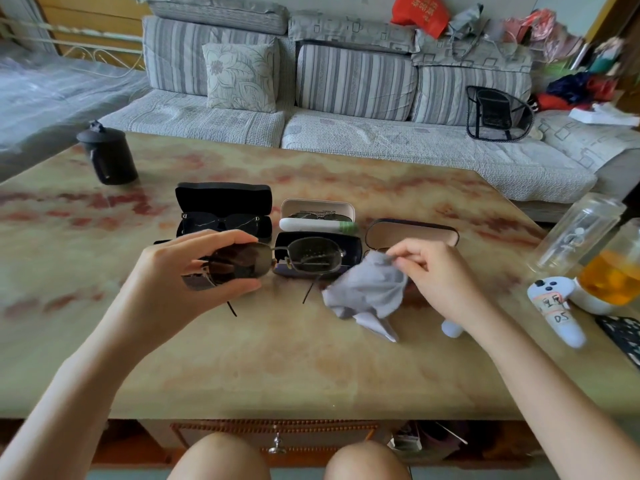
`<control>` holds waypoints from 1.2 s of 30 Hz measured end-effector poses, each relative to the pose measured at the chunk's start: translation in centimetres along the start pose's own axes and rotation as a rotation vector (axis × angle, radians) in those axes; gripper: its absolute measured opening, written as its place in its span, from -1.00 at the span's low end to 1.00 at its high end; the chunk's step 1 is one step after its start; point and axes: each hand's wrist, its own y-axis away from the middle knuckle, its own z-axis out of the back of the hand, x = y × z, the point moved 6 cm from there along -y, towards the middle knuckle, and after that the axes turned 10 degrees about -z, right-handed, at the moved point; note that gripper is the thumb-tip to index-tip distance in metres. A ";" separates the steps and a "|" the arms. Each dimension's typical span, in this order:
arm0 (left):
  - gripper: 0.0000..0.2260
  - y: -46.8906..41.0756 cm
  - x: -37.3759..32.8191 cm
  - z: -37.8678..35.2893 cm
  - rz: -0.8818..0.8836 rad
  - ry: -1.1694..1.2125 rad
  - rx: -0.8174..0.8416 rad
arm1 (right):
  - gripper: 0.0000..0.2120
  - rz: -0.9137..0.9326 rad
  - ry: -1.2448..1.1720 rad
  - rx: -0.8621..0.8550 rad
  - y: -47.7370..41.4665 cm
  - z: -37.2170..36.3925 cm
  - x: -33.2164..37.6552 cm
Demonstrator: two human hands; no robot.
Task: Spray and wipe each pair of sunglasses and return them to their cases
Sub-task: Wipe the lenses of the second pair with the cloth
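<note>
My left hand [194,271] grips a pair of metal-framed dark sunglasses [311,259] by the left lens, holding them above the table with the arms unfolded toward me. My right hand [436,275] pinches a grey cleaning cloth [367,292] that hangs just right of the glasses. Behind them lie open cases: a black one [221,199] holding dark sunglasses, a white one [318,206] with a pair inside, a dark case [349,242] under the held pair, and a beige-lined case [412,233]. A white spray bottle [557,313] with a handwritten label lies at the right.
A black lidded mug [107,155] stands at the table's far left. A clear glass bottle [578,233] and a jar of orange liquid [613,278] stand at the right edge beside a patterned dark object [623,336]. A grey sofa [346,126] runs behind the marble-patterned table [277,358].
</note>
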 end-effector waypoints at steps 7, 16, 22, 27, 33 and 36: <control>-0.60 0.2 0.4 0.0 0.016 0.012 -0.012 | -0.73 0.001 0.449 0.393 4.8 -3.3 -4.6; -0.58 0.2 0.7 -1.6 0.019 -0.002 0.044 | -0.60 -0.152 -0.052 0.206 4.0 -3.2 -6.2; -0.58 0.2 0.5 -1.6 0.022 -0.019 0.040 | -0.74 -0.250 0.075 0.136 0.8 -5.5 -4.9; -0.57 0.2 0.5 -1.5 0.026 -0.020 0.046 | -0.89 -0.112 0.005 0.109 0.2 -7.2 -3.3; -0.58 0.4 0.2 -1.2 0.031 -0.021 0.030 | -0.89 0.110 0.015 0.307 3.3 -8.6 -2.0; -0.57 0.4 -0.1 -1.2 0.023 -0.026 0.040 | -0.71 0.008 -0.215 0.438 3.3 -7.6 -1.9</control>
